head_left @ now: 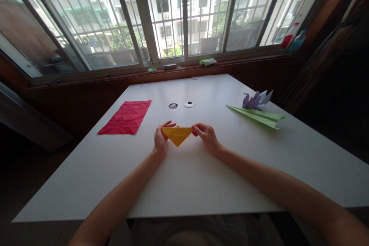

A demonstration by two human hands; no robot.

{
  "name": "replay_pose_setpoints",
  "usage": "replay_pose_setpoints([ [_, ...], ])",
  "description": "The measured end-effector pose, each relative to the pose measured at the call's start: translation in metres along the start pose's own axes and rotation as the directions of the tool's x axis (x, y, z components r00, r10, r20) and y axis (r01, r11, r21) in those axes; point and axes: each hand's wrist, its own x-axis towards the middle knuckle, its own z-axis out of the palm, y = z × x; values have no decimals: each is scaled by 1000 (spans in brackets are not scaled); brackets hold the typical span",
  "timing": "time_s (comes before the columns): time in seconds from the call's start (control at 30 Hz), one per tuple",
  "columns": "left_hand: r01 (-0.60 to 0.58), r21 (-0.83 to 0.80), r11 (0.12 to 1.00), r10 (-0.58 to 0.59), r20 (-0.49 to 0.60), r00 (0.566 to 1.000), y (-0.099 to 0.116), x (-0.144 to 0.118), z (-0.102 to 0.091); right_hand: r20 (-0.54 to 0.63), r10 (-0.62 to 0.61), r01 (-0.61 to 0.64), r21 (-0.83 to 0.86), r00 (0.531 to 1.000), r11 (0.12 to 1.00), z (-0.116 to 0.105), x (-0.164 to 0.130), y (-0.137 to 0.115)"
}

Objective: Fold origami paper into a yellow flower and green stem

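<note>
1. We find the yellow folded paper (177,137) between the two hands over the middle of the white table (196,180), its long edge away from the person and its point toward them; we cannot tell whether it touches the surface.
2. We see the right hand (208,136) pinching the right corner between thumb and fingers.
3. We see the left hand (161,138) gripping the left corner, some fingers reaching out behind the paper.
4. We note bare white surface between both hands and the near edge, with the forearms crossing that edge.
5. To the left, well apart, we have the creased red sheet (127,118), near the table's left edge.
6. To the right, well apart, we have the green folded paper (259,117), with the purple folded paper (255,100) just beyond, near the right edge.
</note>
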Motion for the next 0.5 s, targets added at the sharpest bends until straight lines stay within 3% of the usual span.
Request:
replay_pose_setpoints([
  [0.5, 17, -19, 1000, -16, 56, 998, 2, -3, 0, 11, 29, -30, 94, 1000, 995, 0, 3, 4],
])
